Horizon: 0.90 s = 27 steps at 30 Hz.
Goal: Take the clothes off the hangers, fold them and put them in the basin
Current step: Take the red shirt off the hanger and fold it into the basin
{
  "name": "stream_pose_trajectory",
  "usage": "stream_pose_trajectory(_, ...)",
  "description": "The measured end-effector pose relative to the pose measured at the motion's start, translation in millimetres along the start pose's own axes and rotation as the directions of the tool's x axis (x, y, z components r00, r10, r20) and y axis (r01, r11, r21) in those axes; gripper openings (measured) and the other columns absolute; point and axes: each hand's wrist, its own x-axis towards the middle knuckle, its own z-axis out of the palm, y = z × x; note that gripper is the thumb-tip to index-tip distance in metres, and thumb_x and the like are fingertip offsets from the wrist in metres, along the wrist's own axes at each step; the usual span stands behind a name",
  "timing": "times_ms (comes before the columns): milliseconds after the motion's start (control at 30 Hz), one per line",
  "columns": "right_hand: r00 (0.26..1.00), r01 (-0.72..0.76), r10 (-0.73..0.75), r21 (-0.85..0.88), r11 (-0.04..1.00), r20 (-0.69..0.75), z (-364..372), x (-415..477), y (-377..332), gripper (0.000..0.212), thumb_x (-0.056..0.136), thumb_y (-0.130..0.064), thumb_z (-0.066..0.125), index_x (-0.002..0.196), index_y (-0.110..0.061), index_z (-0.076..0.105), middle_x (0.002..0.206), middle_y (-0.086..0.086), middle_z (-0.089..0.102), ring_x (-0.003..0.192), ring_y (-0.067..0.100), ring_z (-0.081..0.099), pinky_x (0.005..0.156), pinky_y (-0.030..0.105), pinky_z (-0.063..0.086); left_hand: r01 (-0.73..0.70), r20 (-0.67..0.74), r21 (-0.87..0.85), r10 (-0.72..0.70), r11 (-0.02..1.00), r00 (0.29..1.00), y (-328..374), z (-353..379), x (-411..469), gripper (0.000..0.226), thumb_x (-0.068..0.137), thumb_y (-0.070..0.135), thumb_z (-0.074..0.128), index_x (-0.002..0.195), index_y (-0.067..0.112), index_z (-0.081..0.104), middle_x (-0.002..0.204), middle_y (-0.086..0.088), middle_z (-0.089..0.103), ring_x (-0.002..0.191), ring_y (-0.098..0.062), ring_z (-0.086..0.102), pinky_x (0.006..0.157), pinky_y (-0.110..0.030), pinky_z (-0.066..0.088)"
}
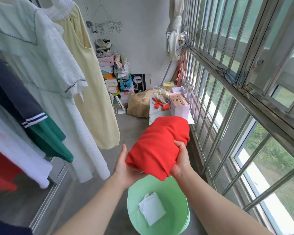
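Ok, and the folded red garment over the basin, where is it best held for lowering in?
Probably its two long sides, one hand from each flank, fingers underneath. The red garment is a thick soft bundle with a loose edge hanging at its near end; the left hand and right hand hold it that way.

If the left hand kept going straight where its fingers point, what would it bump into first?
The folded red garment: the left hand rests against it now, tucked partly underneath. Past that, probably the white table ahead, though depth is hard to judge.
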Motion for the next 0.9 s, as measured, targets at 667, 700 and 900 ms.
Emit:
stream_pose_trajectory(667,0.995,0.076,-0.078,0.027,0.997,0.061,8.7,11.7,33.3,0.09,0.03,-0.007,0.074,0.119,-0.001,0.057,0.122,0.022,0.062,0.113,0.035,0.058,0.1,0.051,0.042,0.052,0.031,0.216,-0.06,0.975,0.998,12.5,14.7,1.8,0.056,0.065,0.053,0.069,0.103,0.012,0.071,0.104,-0.014,0.071,0.082,-0.027,0.069,0.075,-0.037,0.048)
stream_pose_trajectory(700,0.995,0.069,-0.07,0.018,0.997,0.075,6.0,12.6,33.5,0.096,0.026,-0.007,0.075,0.12,0.0,0.057,0.124,0.022,0.06,0.116,0.035,0.056,0.103,0.052,0.039,0.058,0.024,0.209,-0.064,0.976,0.998,9.6,12.4,4.4,0.054,0.066,0.054,0.067,0.099,0.012,0.073,0.103,-0.015,0.072,0.08,-0.027,0.068,0.074,-0.036,0.047)
stream_pose_trajectory(900,0.99,0.065,-0.066,0.009,0.998,0.121,-16.9,18.3,22.4,0.095,0.028,-0.005,0.075,0.121,0.0,0.057,0.127,0.022,0.058,0.117,0.035,0.056,0.103,0.052,0.04,0.021,0.04,0.18,-0.028,0.983,0.999,5.3,9.6,20.5,0.037,0.073,0.029,0.066,0.101,0.006,0.071,0.102,-0.015,0.072,0.084,-0.025,0.072,0.075,-0.038,0.057)
